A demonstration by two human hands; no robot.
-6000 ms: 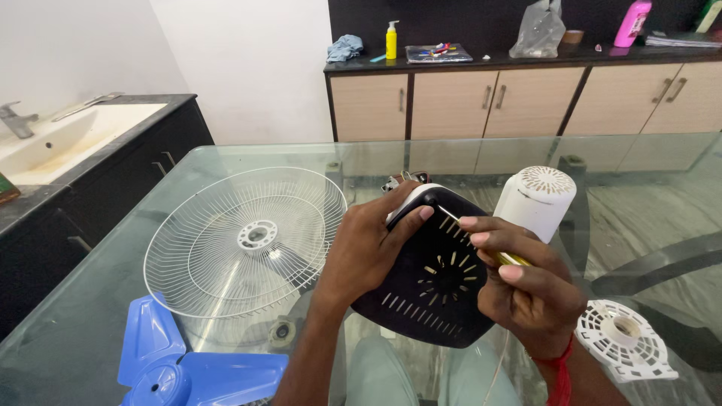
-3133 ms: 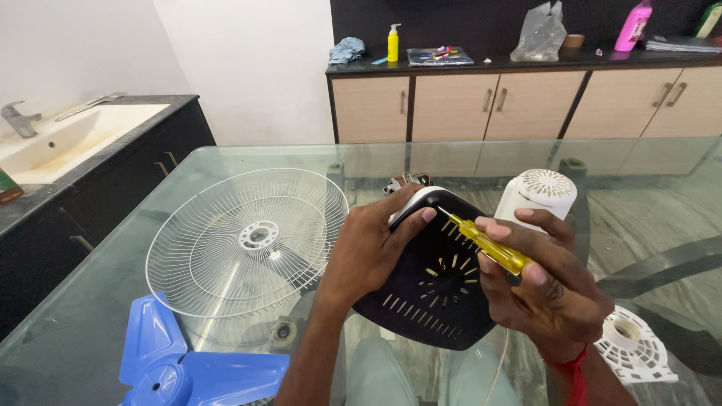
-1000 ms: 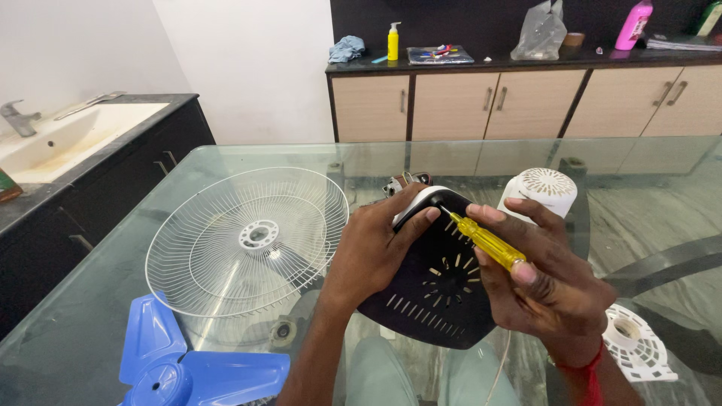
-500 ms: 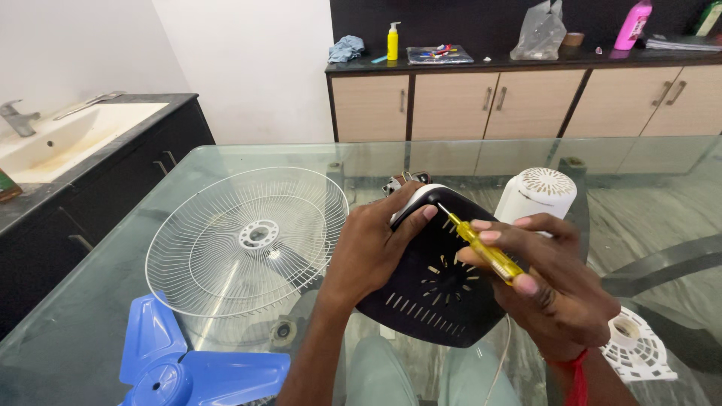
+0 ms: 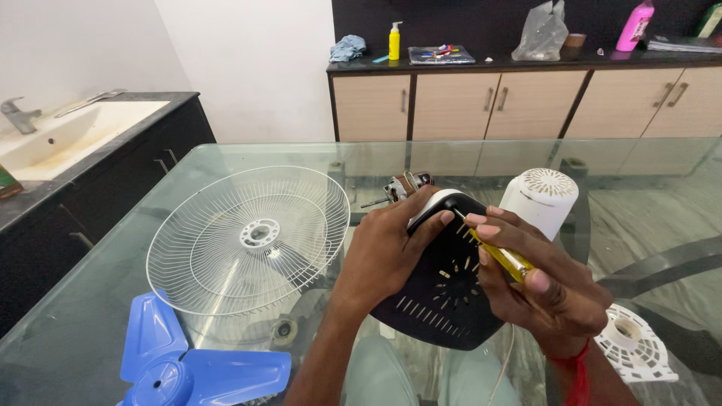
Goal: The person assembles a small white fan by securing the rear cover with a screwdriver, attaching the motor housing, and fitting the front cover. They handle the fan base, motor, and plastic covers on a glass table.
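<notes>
Slightly rightward now, one black slotted plastic fan housing (image 5: pixel 444 289) sits clamped in my left hand (image 5: pixel 383 252); my right hand (image 5: pixel 538 289) fingers (image 5: pixel 481 223) pinch one yellow-handled screwdriver (image 5: pixel 500 254) against it.

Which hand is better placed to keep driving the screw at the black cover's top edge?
Right. The right hand holds the yellow screwdriver with its tip at the black vented cover; the left hand grips that cover's upper rim, steadying it.

white fan grille (image 5: pixel 248 239), blue blades (image 5: pixel 184 361)
</notes>
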